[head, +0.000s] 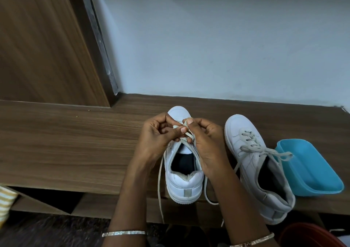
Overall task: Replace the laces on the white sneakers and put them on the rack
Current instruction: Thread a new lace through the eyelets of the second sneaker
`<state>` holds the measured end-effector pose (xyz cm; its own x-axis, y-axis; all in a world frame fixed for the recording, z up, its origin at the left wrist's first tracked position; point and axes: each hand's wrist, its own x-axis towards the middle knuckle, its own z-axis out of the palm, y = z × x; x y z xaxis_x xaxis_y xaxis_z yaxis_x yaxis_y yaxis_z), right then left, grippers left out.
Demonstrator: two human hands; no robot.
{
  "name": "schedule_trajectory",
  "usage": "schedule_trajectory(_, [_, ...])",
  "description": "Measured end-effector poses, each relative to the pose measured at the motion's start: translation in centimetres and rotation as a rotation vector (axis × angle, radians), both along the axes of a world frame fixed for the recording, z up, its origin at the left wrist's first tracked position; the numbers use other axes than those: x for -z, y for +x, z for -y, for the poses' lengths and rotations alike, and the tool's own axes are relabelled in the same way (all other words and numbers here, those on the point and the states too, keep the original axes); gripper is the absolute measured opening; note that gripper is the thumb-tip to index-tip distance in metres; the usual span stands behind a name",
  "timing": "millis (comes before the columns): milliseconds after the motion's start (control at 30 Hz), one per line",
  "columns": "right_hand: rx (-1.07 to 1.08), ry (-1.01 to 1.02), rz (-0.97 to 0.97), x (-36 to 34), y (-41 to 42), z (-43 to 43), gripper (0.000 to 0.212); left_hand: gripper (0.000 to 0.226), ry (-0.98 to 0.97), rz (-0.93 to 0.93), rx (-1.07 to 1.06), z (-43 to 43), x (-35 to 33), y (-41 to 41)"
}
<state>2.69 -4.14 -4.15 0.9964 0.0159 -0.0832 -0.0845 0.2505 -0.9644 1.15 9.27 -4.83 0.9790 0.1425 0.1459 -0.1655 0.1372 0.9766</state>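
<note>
Head view: my left hand (157, 133) and right hand (204, 142) both pinch the lace (186, 132) over the near sneaker (184, 182), fingers curled tight. Second sneaker (253, 163) lies beside a blue tub (312, 171).

Left-wrist bangle (125, 233) thin, silvery, glittering; right-wrist bangle (253, 240) similar, perhaps gold-toned.

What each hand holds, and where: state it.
The left hand and right hand both pinch the beige flat shoelace above the eyelets of the white sneaker.
</note>
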Motion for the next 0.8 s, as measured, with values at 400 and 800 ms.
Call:
schedule_trajectory(400, [0.010, 0.199, -0.188, -1.1, 0.5, 0.9, 0.011, 0.021, 0.494, 0.138, -0.100, -0.3, -0.1, 0.0])
schedule_trajectory(800, [-0.263, 0.083, 0.027, -1.8, 0.5, 3.4, 0.024, 0.019, 0.961, 0.261, -0.140, -0.5, 0.6, 0.9])
